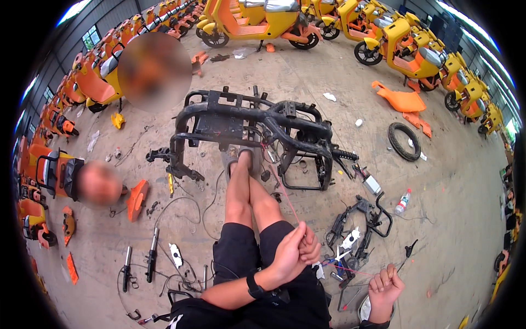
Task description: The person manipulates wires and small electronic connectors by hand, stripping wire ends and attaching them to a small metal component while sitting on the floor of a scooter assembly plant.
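I sit on the concrete floor with my bare legs [241, 192] stretched toward a stripped black scooter frame [246, 118], my feet against it. A thin red wire [285, 194] runs taut from the frame down to my left hand [296, 249], which is closed around it above my lap; a dark watch sits on that wrist. The wire continues low to the right toward my right hand [386, 285], a closed fist near the floor that seems to hold the wire's other end.
A loose tyre [404, 141], a plastic bottle [402, 201], an orange body panel [402, 100] and black brackets with cables [361, 219] lie to the right. Fork tubes [152, 255] lie at the left. Two other people are at the left. Rows of orange-yellow scooters [263, 22] ring the area.
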A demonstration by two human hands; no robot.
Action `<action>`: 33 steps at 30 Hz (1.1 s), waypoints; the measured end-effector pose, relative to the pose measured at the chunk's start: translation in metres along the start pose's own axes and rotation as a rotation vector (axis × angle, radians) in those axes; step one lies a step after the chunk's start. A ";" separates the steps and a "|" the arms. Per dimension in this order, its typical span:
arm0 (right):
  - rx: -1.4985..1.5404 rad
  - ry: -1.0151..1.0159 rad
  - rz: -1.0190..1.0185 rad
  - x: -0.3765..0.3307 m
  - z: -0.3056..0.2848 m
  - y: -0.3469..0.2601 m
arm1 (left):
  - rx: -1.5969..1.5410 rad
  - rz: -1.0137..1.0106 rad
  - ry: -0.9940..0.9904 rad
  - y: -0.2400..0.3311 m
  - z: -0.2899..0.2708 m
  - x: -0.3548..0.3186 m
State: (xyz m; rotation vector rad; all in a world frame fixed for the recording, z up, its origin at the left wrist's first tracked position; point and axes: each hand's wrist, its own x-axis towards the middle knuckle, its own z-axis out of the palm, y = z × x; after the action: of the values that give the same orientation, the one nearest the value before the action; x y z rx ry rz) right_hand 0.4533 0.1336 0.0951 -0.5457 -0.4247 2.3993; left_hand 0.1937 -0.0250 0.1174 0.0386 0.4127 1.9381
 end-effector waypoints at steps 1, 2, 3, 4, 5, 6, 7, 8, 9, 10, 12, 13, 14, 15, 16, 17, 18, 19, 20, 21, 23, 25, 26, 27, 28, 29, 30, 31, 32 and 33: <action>0.019 0.039 0.001 0.006 0.004 0.002 | 0.010 0.008 0.003 0.002 0.002 -0.002; 0.046 0.106 0.014 0.008 0.007 0.009 | 0.002 0.014 -0.037 0.003 -0.001 -0.008; 0.043 0.094 0.030 0.012 0.005 0.012 | 0.015 -0.015 0.014 0.004 0.003 -0.010; 0.038 0.078 0.061 0.017 0.000 0.016 | 0.049 -0.029 -0.006 0.007 0.002 -0.015; 0.032 0.063 0.091 0.022 -0.002 0.017 | 0.084 -0.043 -0.027 0.009 0.002 -0.018; 0.003 0.068 0.107 0.028 0.000 0.020 | 0.118 -0.026 -0.016 0.011 0.002 -0.021; -0.023 0.070 0.135 0.034 0.003 0.025 | 0.155 0.002 0.005 0.016 0.002 -0.028; -0.049 0.073 0.160 0.040 0.008 0.030 | 0.172 0.031 -0.021 0.021 0.001 -0.032; -0.082 0.104 0.204 0.047 0.014 0.036 | 0.172 0.047 -0.048 0.028 -0.001 -0.039; -0.116 0.136 0.244 0.053 0.020 0.042 | 0.174 0.059 -0.076 0.033 -0.002 -0.045; -0.150 0.198 0.325 0.068 0.028 0.060 | 0.138 0.100 -0.032 0.041 0.009 -0.058; -0.202 0.224 0.367 0.074 0.035 0.071 | 0.044 0.086 -0.114 0.043 -0.004 -0.060; -0.228 0.204 0.421 0.081 0.044 0.084 | 0.156 0.098 -0.077 0.040 -0.012 -0.065; -0.254 0.198 0.465 0.083 0.052 0.095 | 0.259 0.096 -0.042 0.042 -0.007 -0.070; -0.256 0.198 0.543 0.088 0.051 0.106 | 0.331 0.119 -0.031 0.043 -0.011 -0.072; -0.258 0.202 0.620 0.093 0.045 0.117 | 0.399 0.137 -0.020 0.043 -0.017 -0.076; -0.259 0.207 0.698 0.097 0.041 0.128 | 0.467 0.157 -0.008 0.045 -0.020 -0.079; -0.270 0.239 0.707 0.101 0.044 0.142 | 0.549 0.195 0.027 0.054 -0.012 -0.083; -0.280 0.272 0.713 0.105 0.049 0.155 | 0.631 0.232 0.061 0.068 0.005 -0.088; -0.283 0.303 0.718 0.107 0.052 0.166 | 0.718 0.266 0.095 0.077 0.014 -0.093; -0.324 0.298 0.729 0.111 0.057 0.178 | 0.724 0.273 0.124 0.087 0.005 -0.100; -0.327 0.255 0.758 0.113 0.059 0.188 | 0.714 0.247 0.154 0.097 -0.006 -0.108; -0.314 0.213 0.779 0.115 0.059 0.193 | 0.720 0.307 0.211 0.097 -0.011 -0.110; -0.302 0.174 0.799 0.118 0.059 0.196 | 0.760 0.325 0.229 0.103 -0.013 -0.114; -0.305 0.152 0.818 0.121 0.060 0.200 | 0.785 0.297 0.237 0.109 -0.012 -0.119; -0.309 0.131 0.837 0.125 0.062 0.203 | 0.809 0.270 0.245 0.115 -0.012 -0.124; -0.315 0.112 0.857 0.127 0.062 0.205 | 0.848 0.270 0.291 0.118 -0.015 -0.128; -0.279 0.065 0.873 0.130 0.058 0.205 | 0.887 0.271 0.336 0.121 -0.020 -0.132; -0.243 0.017 0.887 0.132 0.053 0.206 | 0.879 0.268 0.348 0.122 -0.032 -0.134; -0.204 -0.032 0.907 0.132 0.052 0.207 | 0.836 0.248 0.367 0.124 -0.039 -0.136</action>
State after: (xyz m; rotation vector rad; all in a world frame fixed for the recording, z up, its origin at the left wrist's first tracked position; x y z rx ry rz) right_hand 0.2284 0.0554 0.0159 -0.9424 -0.5113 3.2466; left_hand 0.1290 -0.2000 0.1403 0.2880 1.4981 1.8793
